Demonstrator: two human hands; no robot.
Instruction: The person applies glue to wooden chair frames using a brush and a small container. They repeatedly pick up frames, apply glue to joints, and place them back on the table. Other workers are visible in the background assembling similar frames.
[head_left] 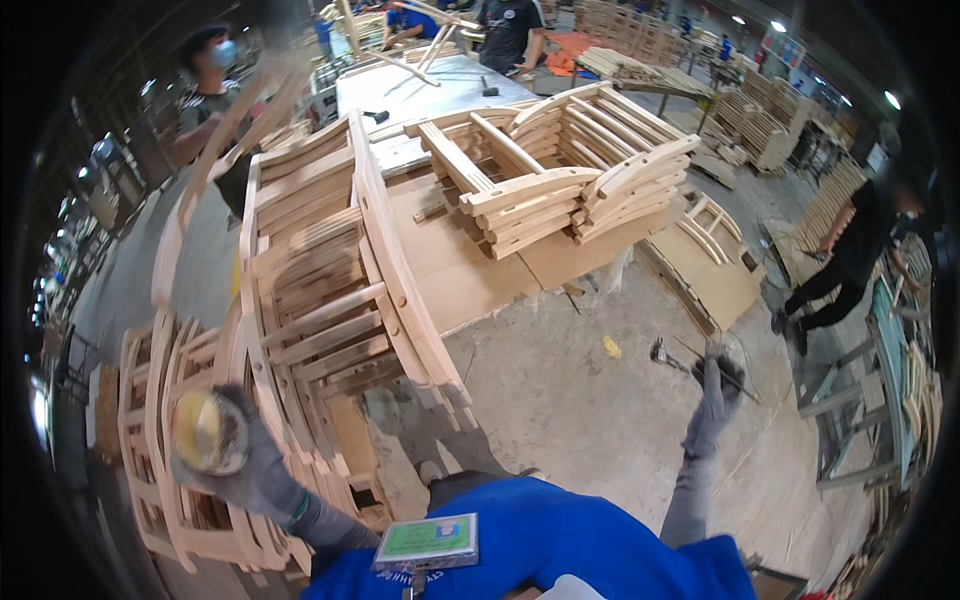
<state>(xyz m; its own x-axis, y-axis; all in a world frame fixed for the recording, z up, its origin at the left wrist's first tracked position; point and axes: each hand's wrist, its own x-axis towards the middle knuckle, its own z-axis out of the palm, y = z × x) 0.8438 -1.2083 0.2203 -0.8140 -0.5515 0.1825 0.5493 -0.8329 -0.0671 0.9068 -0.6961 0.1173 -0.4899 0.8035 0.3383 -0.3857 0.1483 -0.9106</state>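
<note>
Now, at eight o'clock, a round, yellow-rimmed container point(207, 430) is gripped by the grey-gloved left hand point(250, 465); at four, a thin, dark stick point(746, 389) is held by the right hand point(711, 388); at ten, pale, slatted wooden frames point(305, 187) are stacked!

A round, yellow-rimmed container point(210, 432), blurred, is held at the near left, its circular face turned up. Just right of it, pale, unpainted, slatted wooden frames point(400, 300) lie in a tall stack. A thin stick point(744, 389), held at the right, slants toward the near right.
</note>
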